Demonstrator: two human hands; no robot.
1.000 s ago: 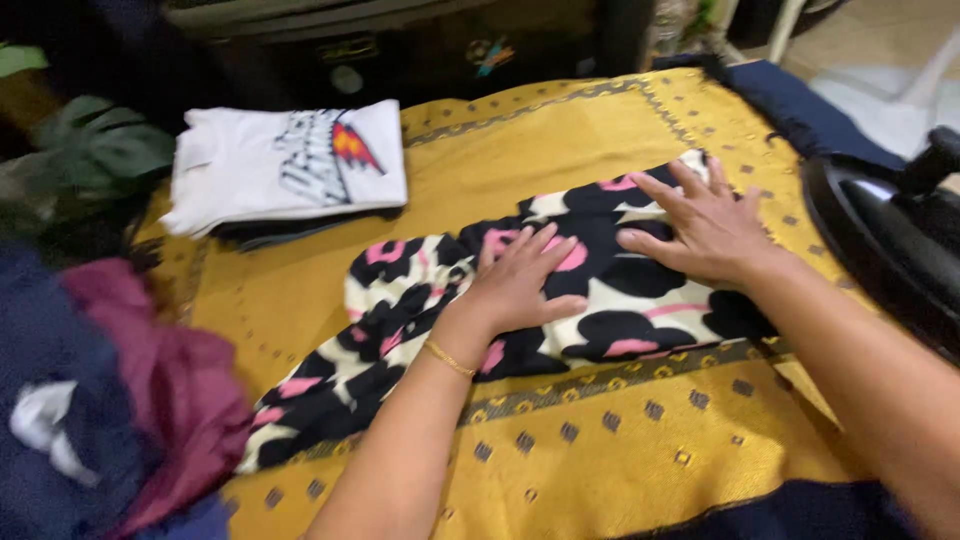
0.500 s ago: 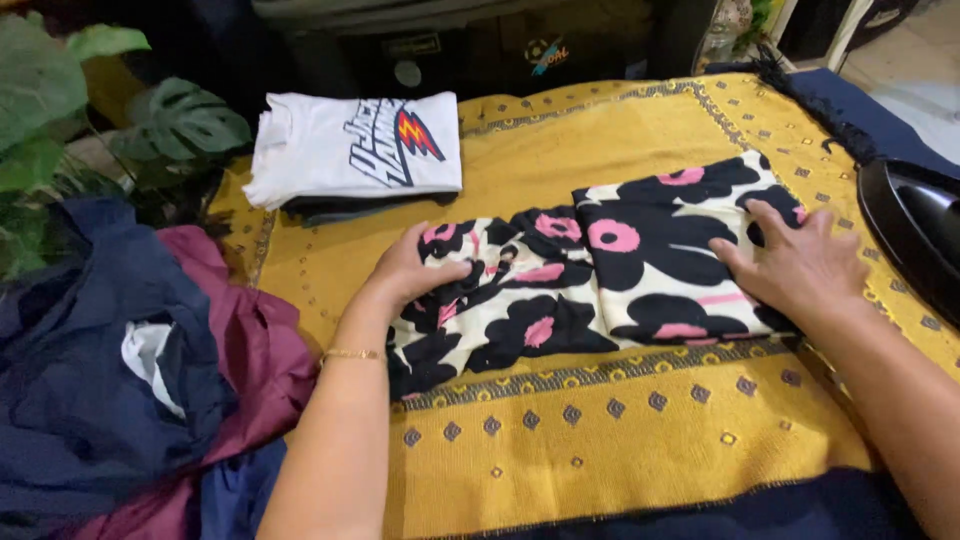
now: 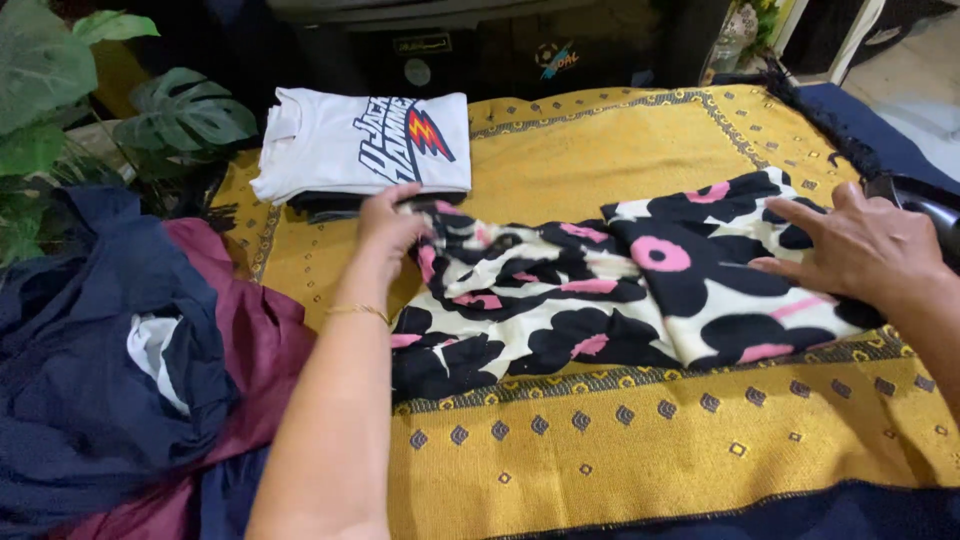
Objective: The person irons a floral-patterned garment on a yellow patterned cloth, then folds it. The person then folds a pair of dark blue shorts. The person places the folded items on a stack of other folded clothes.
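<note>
A black, cream and pink flowered garment [image 3: 600,300] lies across a yellow patterned cloth [image 3: 620,450]. My left hand [image 3: 392,225] grips the garment's left end and holds it lifted a little off the cloth. My right hand [image 3: 865,250] lies flat on the garment's folded right part, fingers spread, pressing it down. A thin gold bracelet sits on my left wrist.
A folded white printed T-shirt [image 3: 360,145] rests on darker folded clothes at the back left. A heap of navy and maroon clothes [image 3: 130,350] fills the left side. A black iron [image 3: 925,205] sits at the right edge. Green plant leaves [image 3: 60,90] stand far left.
My left hand has taken hold of the garment's left end and raised it toward the back. My right hand has shifted slightly right while staying pressed on the folded part.
</note>
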